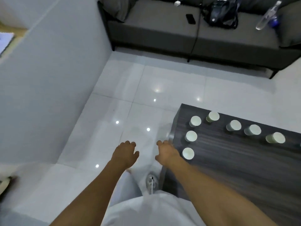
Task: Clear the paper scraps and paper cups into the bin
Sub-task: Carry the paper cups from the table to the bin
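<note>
Head view: both hands, left (pixel 125 153) and right (pixel 167 152), loosely curled and empty beside the table (pixel 236 160); a careless reach could topple the cups (pixel 188 153).

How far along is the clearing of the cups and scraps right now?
Nothing looks done yet: seven paper cups stand upside down on the dark table. Nothing is in hand; the left hand and right hand hang empty over the floor beside the table's corner. All the cups are left. No bin or paper scraps are in view.
</note>
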